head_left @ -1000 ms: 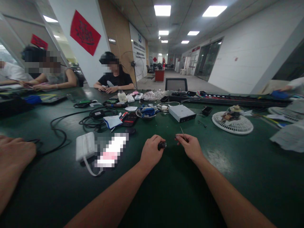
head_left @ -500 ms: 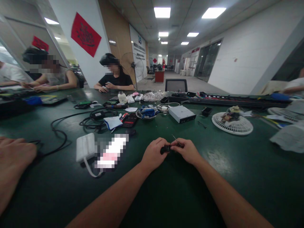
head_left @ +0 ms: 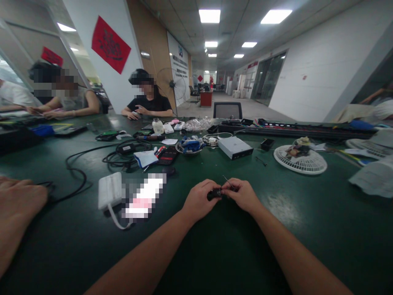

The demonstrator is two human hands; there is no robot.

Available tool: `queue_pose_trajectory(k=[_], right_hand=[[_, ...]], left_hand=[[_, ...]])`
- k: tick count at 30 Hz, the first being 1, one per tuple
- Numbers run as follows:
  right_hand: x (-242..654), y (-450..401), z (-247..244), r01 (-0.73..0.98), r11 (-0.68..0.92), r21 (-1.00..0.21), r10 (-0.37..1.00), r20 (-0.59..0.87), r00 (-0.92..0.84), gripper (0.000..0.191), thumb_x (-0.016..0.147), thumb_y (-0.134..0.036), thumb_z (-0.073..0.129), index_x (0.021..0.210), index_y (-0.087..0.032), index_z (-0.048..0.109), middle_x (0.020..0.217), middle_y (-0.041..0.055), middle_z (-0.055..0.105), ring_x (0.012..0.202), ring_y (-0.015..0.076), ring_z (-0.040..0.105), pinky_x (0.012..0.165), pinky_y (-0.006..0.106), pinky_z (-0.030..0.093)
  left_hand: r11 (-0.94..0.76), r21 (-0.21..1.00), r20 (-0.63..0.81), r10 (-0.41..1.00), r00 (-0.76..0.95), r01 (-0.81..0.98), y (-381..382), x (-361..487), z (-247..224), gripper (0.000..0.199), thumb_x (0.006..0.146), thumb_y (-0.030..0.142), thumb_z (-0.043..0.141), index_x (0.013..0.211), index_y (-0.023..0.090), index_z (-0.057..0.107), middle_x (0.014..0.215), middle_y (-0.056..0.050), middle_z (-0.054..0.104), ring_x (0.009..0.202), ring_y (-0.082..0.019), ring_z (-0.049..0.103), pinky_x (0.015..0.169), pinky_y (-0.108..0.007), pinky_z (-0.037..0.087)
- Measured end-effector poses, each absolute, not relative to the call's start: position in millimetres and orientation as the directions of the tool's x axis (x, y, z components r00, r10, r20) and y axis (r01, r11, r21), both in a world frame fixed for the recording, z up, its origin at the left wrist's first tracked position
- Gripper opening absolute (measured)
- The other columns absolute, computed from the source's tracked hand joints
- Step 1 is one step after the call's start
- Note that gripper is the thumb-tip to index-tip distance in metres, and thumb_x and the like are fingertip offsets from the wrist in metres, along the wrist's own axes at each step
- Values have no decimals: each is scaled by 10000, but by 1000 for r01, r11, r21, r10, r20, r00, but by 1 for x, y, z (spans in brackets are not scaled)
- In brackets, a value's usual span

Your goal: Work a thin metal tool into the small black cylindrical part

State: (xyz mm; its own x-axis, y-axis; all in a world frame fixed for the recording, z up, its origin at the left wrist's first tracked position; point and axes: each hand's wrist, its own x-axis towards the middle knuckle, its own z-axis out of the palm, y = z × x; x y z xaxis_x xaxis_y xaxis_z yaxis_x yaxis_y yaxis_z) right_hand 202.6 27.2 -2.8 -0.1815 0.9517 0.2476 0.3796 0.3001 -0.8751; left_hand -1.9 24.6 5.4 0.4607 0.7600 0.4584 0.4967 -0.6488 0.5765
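My left hand (head_left: 201, 199) is closed around a small dark part (head_left: 214, 193) just above the green table (head_left: 227, 254). Close beside it on the right, my right hand (head_left: 241, 194) pinches a thin metal tool (head_left: 227, 181) whose shaft points up and to the left. The fingertips of my right hand are at the right end of the dark part. Fingers hide much of the part, so its exact kind cannot be made out.
A white power bank (head_left: 109, 190) with a cable and a lit phone (head_left: 145, 196) lie left. Another person's hand (head_left: 23, 196) rests at the far left. Further back are a grey drive box (head_left: 235, 147), a bowl (head_left: 190, 146) with blue items and a white fan grille (head_left: 300, 160).
The dark part and my fingertips have shifted very slightly to the right. Across the table, the person in black has moved a raised hand a little.
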Motion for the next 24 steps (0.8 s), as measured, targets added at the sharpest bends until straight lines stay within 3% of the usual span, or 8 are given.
queue_pose_trajectory(k=[4,9,16,21,24], right_hand=[[202,26,-7,423,245,-872,969,209,-130,190,765,-360,753,795,-186,684,660,-28,630,591,130,530,558,244,400],[203,28,-11,523,262,-811,964,191,-186,182,843,-377,670,839,-200,710,657,-27,645,579,132,559,546,237,395],[202,24,-5,531,332,-780,943,258,-211,189,866,-364,647,925,-203,727,791,11,716,690,161,634,637,259,467],[201,21,-2,524,347,-778,937,310,-159,266,908,-389,590,1083,-210,683,818,19,709,659,161,626,614,273,473],[202,23,-3,540,319,-779,941,326,-87,212,925,-350,542,1025,-213,669,778,13,697,621,159,618,589,276,464]], left_hand=[[-663,571,469,747,470,484,24,-2,5,308,781,155,759,1071,225,681,1090,-29,691,1016,-185,654,930,-331,528],[-689,572,474,720,507,445,23,-2,6,367,812,147,736,1163,222,661,1155,-35,685,1078,-177,640,991,-326,510],[-686,568,443,720,534,454,21,-1,11,373,866,140,665,1224,239,640,1210,-51,671,1122,-198,628,1015,-359,511],[-653,550,440,756,484,520,22,1,6,381,912,156,608,1282,244,597,1264,-53,645,1141,-206,619,1025,-374,506],[-601,549,465,797,385,581,26,1,1,377,908,150,605,1278,225,596,1268,-71,638,1147,-225,618,1029,-404,504]])
